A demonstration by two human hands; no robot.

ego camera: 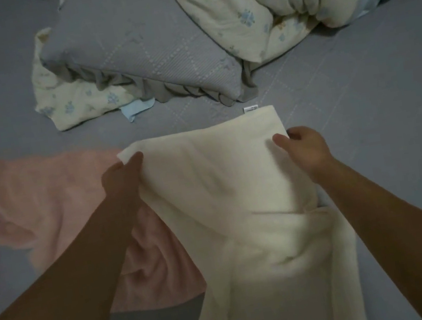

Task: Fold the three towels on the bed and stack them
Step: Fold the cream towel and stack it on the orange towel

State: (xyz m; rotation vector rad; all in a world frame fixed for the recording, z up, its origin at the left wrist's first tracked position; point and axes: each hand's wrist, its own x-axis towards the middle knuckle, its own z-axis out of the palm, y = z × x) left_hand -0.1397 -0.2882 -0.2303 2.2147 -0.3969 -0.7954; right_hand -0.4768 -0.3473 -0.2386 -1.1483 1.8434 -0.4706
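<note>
1. Cream towel (235, 183) lies lengthwise on the grey bed (361, 110), its far edge lifted.
2. The left hand (122, 178) pinches the far-left corner; the right hand (304, 148) grips the far-right edge.
3. It looks soft, light and limp, likely to sag mid-span, so corners are the best hold.
4. The pink towel (46, 201) lies crumpled beside it, partly underneath.

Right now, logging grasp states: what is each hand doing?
Left hand: closed on the far left corner of the cream terry towel.
Right hand: closed on that towel's right edge.
</note>
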